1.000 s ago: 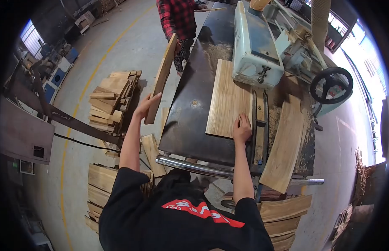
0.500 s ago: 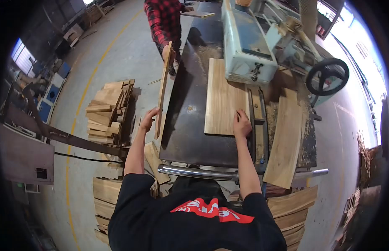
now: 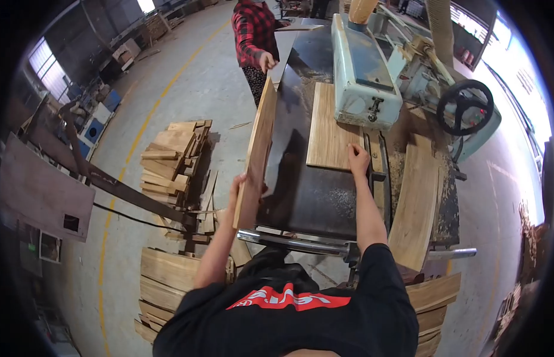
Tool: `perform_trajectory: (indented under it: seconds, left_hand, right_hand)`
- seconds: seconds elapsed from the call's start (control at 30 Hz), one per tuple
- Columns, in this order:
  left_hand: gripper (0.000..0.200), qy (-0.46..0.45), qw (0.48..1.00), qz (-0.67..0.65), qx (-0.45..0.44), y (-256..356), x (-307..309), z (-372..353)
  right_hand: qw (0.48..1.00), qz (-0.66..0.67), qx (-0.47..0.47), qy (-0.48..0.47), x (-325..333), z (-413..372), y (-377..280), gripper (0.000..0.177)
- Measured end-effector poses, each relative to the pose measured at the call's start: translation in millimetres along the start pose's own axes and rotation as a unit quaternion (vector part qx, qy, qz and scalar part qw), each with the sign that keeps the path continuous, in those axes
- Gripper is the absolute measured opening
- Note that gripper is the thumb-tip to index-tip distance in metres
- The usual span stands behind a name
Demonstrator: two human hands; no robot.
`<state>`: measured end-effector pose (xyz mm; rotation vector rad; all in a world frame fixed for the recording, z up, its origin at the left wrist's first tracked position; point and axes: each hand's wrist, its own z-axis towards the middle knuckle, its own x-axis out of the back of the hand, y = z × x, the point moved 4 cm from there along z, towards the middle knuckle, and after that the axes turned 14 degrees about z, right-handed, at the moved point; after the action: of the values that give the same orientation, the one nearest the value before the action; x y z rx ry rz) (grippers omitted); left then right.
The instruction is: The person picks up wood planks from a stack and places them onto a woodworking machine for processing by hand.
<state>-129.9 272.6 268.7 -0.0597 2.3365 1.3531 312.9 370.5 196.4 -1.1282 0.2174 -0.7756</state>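
My left hand is closed around the near part of a wooden board, which stands on edge at the left side of the dark machine table. A wide wooden panel lies flat on that table, its far right part beside the pale green machine housing. On the panel's near right corner rests my right hand, fingers curled in against the edge. Whether it pinches the panel is hard to see.
A person in a red checked shirt stands beyond the held board. Wood stacks lie on the floor at left. A long plank lies right of the rail, near a black handwheel. A metal bar crosses the table's front.
The flat panel and my right hand have moved forward. My left hand has closed on the upright board, now turned to show its broad face. The other person's hand has come off it.
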Motion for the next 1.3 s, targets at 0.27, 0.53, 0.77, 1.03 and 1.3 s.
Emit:
perform_trajectory:
  seconds: [0.27,0.53,0.77,1.03,1.3]
  left_hand:
    - [0.089,-0.113,0.981,-0.151,0.053,-77.1,-44.7,-37.0]
    - [0.096,-0.038,0.996,-0.074,0.007,-64.7,-102.2,-54.0]
    - [0.07,0.007,0.989,0.141,0.046,-113.3,-102.7,-26.6]
    - [0.103,0.005,0.828,0.512,-0.23,-110.2,-126.9,-61.7]
    - [0.167,-0.098,0.558,0.746,-0.35,-161.9,-157.5,-24.9]
  right_hand:
    - [0.977,0.118,0.16,-0.079,43.3,-75.6,-265.0,0.013]
    - [0.923,0.074,0.349,-0.146,127.5,-131.9,-449.4,0.03]
    - [0.853,0.306,-0.255,-0.335,113.0,-259.7,-273.5,0.077]
    - [0.899,0.354,-0.259,0.005,143.6,-353.9,-113.5,0.046]
    - [0.746,0.466,-0.448,0.159,136.6,-387.5,-79.6,0.029]
